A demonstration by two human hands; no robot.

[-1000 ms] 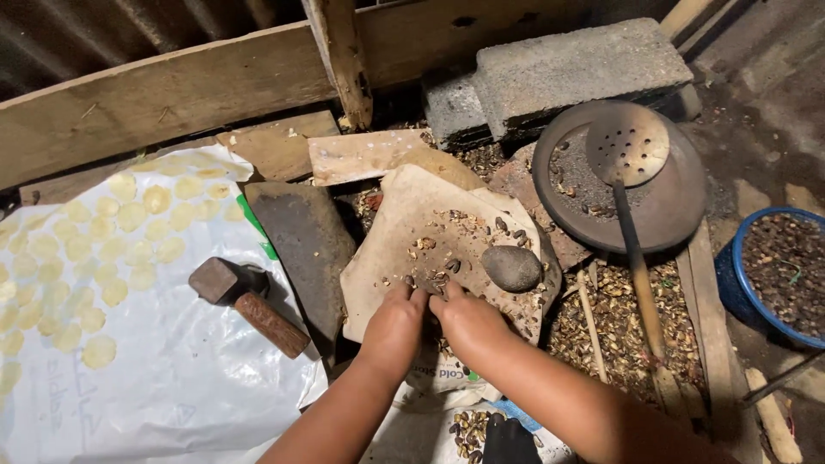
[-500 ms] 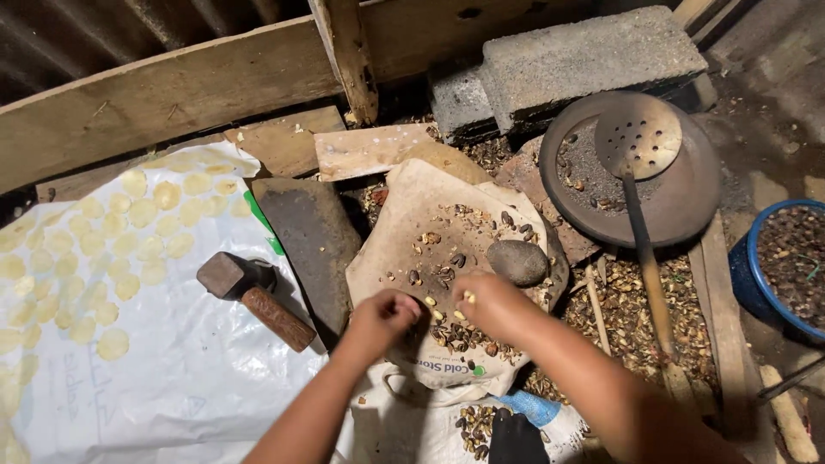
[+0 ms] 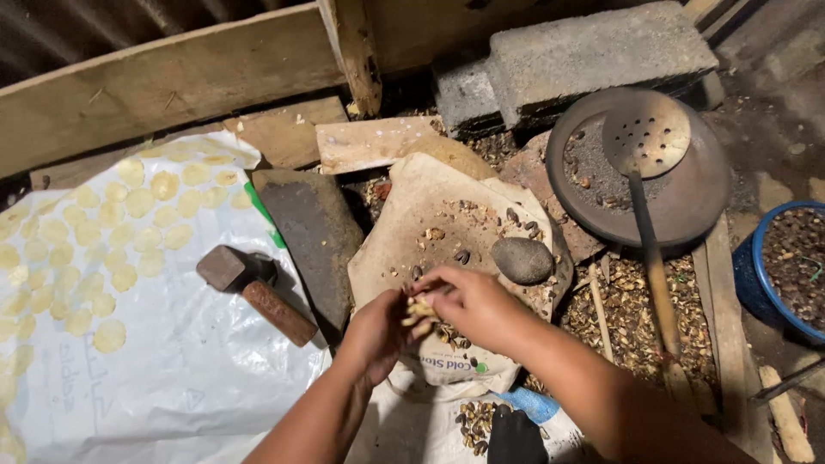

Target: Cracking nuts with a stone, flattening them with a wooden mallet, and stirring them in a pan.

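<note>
Both our hands meet at the middle of the view: our left hand (image 3: 378, 331) and right hand (image 3: 468, 302) pinch a small pale kernel (image 3: 419, 308) between their fingertips, each closed on it from its own side, held just above the near edge of the flat stone slab (image 3: 430, 206). We judge that we are picking the kernel out of its cracked shell; the next move calls for a fine fingertip pull to free it whole and keep it from crumbling.

At 1 o'clock from the hands, a rounded grey pounding stone (image 3: 522, 259) rests on the slab among scattered dark shells. At 9 o'clock a hammer (image 3: 253, 290) lies on a white plastic sheet (image 3: 172, 378), where pale flattened discs (image 3: 129, 202) are spread in rows. At 2 o'clock a perforated ladle (image 3: 646, 133) lies across a round metal pan (image 3: 705, 198), and at 3 o'clock a blue bowl (image 3: 760, 283) holds more seeds. Concrete blocks (image 3: 593, 51) sit at 12 o'clock.
</note>
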